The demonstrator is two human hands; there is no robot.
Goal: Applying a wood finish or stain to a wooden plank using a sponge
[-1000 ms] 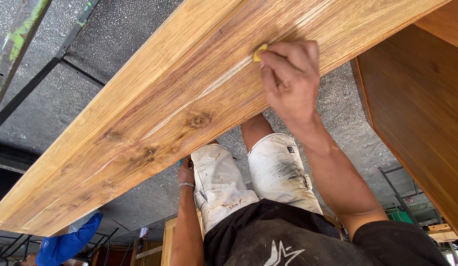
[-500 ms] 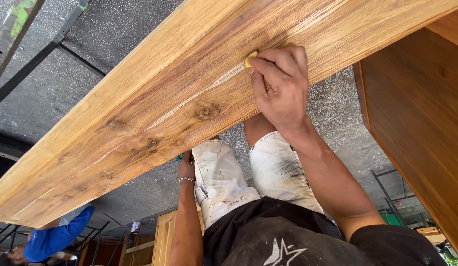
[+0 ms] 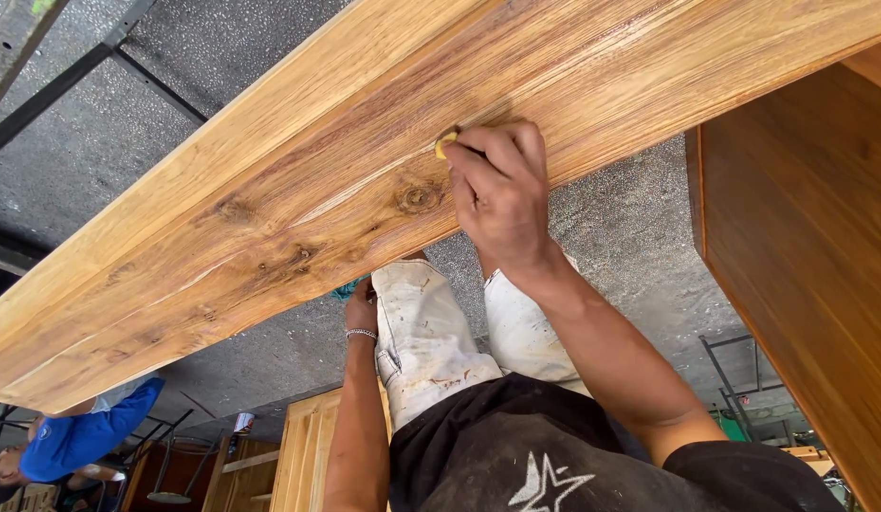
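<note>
The right hand (image 3: 502,194) pinches a small yellow pad (image 3: 444,145) under its fingertips, pressed flat on the varnished wooden plank (image 3: 270,180) beside a dark knot (image 3: 418,197). The plank's lower edge runs just below the knuckles, with grey floor (image 3: 99,152) beyond. The left hand (image 3: 361,308) hangs low beside the white shorts (image 3: 422,332); whether it grips anything cannot be told.

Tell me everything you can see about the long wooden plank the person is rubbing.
The wooden plank is long and broad, honey-yellow with brown streaks and several dark knots, its surface looking glossy. It runs slantwise across the view above a grey speckled floor. The right hand lies flat on it, fingers pressing a small yellow pad against the grain near one knot. The left hand hangs below the plank's edge; whether it touches cannot be told.
</note>
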